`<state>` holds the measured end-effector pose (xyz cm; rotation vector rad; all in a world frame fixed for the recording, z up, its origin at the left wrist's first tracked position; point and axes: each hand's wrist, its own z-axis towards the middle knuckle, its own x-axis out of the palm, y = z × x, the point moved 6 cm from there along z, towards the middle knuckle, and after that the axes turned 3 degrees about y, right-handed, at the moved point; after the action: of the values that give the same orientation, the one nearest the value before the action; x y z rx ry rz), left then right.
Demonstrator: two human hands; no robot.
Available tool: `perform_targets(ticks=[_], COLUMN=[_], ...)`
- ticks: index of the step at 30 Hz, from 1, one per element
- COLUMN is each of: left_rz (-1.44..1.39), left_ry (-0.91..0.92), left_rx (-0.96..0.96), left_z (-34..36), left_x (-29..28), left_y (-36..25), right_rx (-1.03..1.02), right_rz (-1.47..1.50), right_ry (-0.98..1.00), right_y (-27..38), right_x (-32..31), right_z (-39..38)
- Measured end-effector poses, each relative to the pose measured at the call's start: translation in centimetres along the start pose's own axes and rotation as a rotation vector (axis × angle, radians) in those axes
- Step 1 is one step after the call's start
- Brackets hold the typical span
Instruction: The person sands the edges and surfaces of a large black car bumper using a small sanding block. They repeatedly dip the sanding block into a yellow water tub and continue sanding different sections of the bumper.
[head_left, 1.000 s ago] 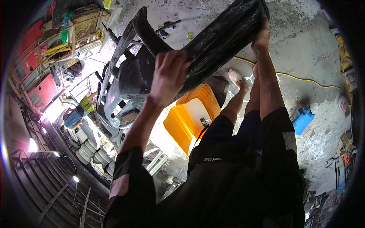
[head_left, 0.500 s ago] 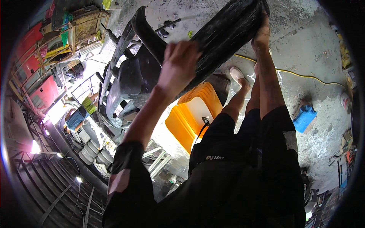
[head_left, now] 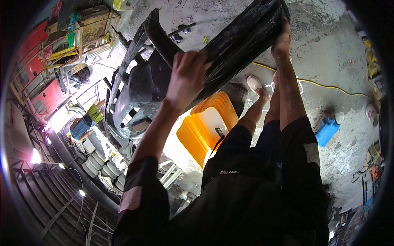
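A long black car bumper [head_left: 242,47] with a scuffed, whitish-streaked surface stretches in front of me, one end raised at the upper right. My right hand [head_left: 282,43] grips that end, thumb along its edge and fingers mostly hidden behind it. On the near part of the bumper lies my left hand [head_left: 186,78], its fingers curled and slightly blurred by motion. Whatever sits under those fingers is hidden. Left of this hand, a curved black arm of the bumper [head_left: 160,35] rises beside more dark moulded plastic [head_left: 143,80].
Below the bumper stands a yellow-orange plastic container [head_left: 191,133]. A yellow cable [head_left: 328,85] crosses the concrete floor, with a blue bag [head_left: 327,132] nearby. My foot wears a pale clog [head_left: 254,83]. Another person [head_left: 82,128] bends near stacked tyres [head_left: 97,162] at left.
My left hand has slid a little to the left and toward me along the bumper. The right hand keeps its grip on the raised end.
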<state>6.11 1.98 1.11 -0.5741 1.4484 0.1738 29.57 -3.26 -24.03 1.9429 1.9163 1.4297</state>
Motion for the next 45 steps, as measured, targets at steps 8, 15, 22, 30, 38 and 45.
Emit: perform_targets(ticks=[8, 15, 22, 30, 38, 45], left_rz=[-0.15, -0.03, -0.015, -0.07, -0.71, -0.927], left_ry=[-0.106, -0.005, -0.04, -0.108, -0.327, -0.152], left_rx=[0.086, -0.043, -0.009, 0.047, -0.525, -1.409], left_z=[5.4, -1.5, 2.2, 7.9, -10.3, -42.3], left_x=[2.5, 0.4, 2.0, 4.1, -1.7, 23.3], left_y=[-1.5, 0.8, -1.2, -1.1, -3.1, -3.9], right_rx=[0.025, -0.071, -0.001, 0.01, -0.065, -0.076], right_rz=[-0.019, -0.119, -0.028, -0.02, -0.145, -0.197], right_ry=[0.038, -0.115, 0.062, 0.124, 0.131, 0.129], right_y=[-0.4, 1.0, -1.1, -0.2, 0.0, 1.9], right_x=[-1.6, 1.2, -2.4, 1.3, -0.2, -0.8], right_z=[1.0, -1.7, 1.7, -0.2, 0.7, 0.7])
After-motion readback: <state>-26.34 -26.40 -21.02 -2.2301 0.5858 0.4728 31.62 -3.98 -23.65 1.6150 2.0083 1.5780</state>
